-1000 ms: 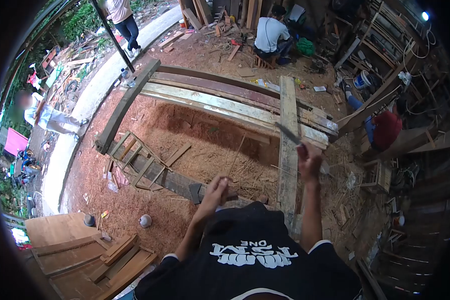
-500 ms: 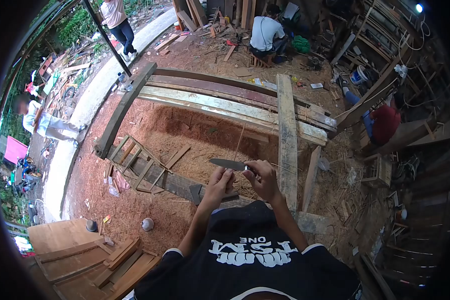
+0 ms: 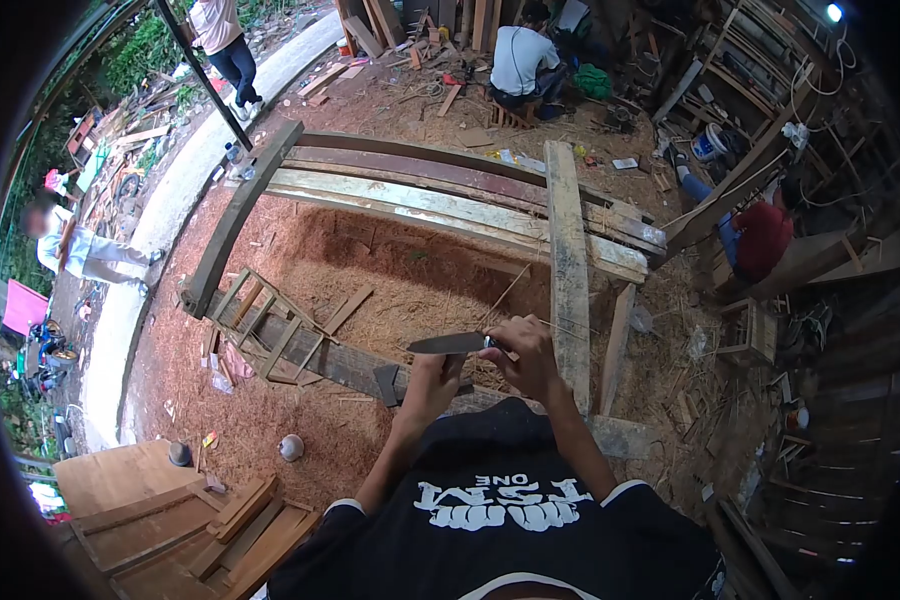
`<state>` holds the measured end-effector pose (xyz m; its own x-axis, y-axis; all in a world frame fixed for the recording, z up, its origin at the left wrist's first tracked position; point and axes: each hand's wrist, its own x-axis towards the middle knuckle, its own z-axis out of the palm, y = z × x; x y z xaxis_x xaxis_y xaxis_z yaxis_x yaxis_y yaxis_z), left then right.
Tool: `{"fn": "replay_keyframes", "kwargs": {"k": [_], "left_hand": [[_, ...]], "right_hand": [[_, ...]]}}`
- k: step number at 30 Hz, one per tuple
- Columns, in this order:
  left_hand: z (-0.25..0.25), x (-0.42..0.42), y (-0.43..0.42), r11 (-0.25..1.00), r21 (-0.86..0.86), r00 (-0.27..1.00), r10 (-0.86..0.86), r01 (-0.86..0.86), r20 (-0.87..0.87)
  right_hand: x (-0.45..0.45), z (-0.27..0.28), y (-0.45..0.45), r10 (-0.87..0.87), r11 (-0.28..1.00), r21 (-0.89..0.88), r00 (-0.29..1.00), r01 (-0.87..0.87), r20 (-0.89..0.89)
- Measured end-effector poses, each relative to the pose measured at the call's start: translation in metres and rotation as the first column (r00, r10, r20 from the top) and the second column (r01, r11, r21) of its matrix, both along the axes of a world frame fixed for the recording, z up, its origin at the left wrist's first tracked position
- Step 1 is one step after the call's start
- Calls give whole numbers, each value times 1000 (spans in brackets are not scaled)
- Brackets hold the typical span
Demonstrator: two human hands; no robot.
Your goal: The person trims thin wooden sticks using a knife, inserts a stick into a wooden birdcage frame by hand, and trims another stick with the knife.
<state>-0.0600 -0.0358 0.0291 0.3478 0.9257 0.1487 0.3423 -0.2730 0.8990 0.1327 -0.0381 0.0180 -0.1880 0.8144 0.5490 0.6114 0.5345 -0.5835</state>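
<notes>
A knife [image 3: 448, 343] with a dark, broad blade points to the left in front of my chest. My right hand [image 3: 523, 352] is closed round its handle. Just under the blade, my left hand [image 3: 434, 384] is closed, with a thin light strip [image 3: 508, 293] rising between the two hands. Which fingers pinch the strip is too small to tell. Below and left of my left hand, a dark angular piece [image 3: 386, 384] lies on a long plank [image 3: 355, 366].
A wooden bench frame [image 3: 568, 250] with long boards [image 3: 400, 208] stands ahead. A small slatted frame [image 3: 270, 325] leans at the left. Wooden panels [image 3: 140, 500] lie lower left. One person [image 3: 525, 62] crouches at the back, another [image 3: 763, 240] sits right, and two stand left.
The knife came down from the right to my left hand, and has since shifted slightly left and lower. The thin strip now leans further right. The view has shifted slightly.
</notes>
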Motion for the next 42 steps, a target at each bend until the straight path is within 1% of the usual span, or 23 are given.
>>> {"fn": "replay_keyframes", "kwargs": {"k": [3,4,5,6,7,8,10,11,14,15,16,19,22,23,27,29,30,32,33,35,36,39,42], "left_hand": [[-16,-3,3,993,-109,994,-40,51,106],[-10,-5,2,979,-195,988,-25,55,152],[0,-7,0,959,-278,980,-8,64,197],[4,-11,-3,930,-359,971,14,75,239],[-5,-19,-9,929,-346,969,-48,132,241],[-10,-23,-14,886,-441,957,-9,142,290],[-14,-28,-14,778,-601,923,76,181,376],[-14,-25,-11,777,-598,895,107,196,433],[-8,-8,3,698,-658,781,231,283,580],[0,-1,3,693,-684,774,299,226,558],[-1,1,6,694,-674,762,286,253,581],[-3,8,8,685,-659,751,248,310,612],[-2,13,8,690,-648,771,206,322,602],[-4,12,7,692,-634,767,183,344,615],[-17,3,8,680,-583,751,71,446,657],[-16,0,4,643,-637,776,104,424,622],[-12,-1,3,624,-662,788,118,414,604],[3,-1,-3,651,-638,781,108,412,615],[8,-1,-4,662,-626,778,103,411,620],[3,-9,-16,655,-634,798,79,410,597],[1,-13,-20,656,-636,808,67,407,586],[-11,-15,-12,708,-678,840,233,199,490],[-6,-11,2,703,-666,783,257,251,567]], "right_hand": [[9,-5,2,-37,999,15,999,37,38],[17,-10,6,-57,998,17,996,56,62],[32,-23,15,-238,971,-7,969,238,-67],[54,-36,25,-409,912,-54,892,406,-191],[84,-39,29,-562,827,-71,825,557,-66],[105,-40,33,-690,719,-64,722,692,56],[107,-7,30,-591,803,-22,800,596,108],[106,3,21,-538,838,-15,830,546,144],[68,-13,11,-376,926,-80,915,368,-144],[54,-15,9,-333,941,-105,933,320,-136],[41,-16,7,-292,952,-134,947,275,-131],[14,-3,3,-100,995,-40,991,97,-92],[3,8,1,-54,996,-83,991,44,-119],[3,9,2,-42,996,-86,995,34,-89],[7,11,8,41,999,-21,998,-43,-57],[12,7,11,91,996,20,995,-90,-28],[14,5,13,68,997,44,998,-68,-9],[22,-1,19,21,995,95,999,-23,25],[41,-31,31,-139,990,-4,982,140,-131],[95,-50,40,-485,872,-160,860,463,-157],[111,-40,40,-639,762,-170,767,624,-48],[109,-11,27,-502,864,7,864,503,-30],[81,-18,14,-445,894,-112,889,435,-103]]}}
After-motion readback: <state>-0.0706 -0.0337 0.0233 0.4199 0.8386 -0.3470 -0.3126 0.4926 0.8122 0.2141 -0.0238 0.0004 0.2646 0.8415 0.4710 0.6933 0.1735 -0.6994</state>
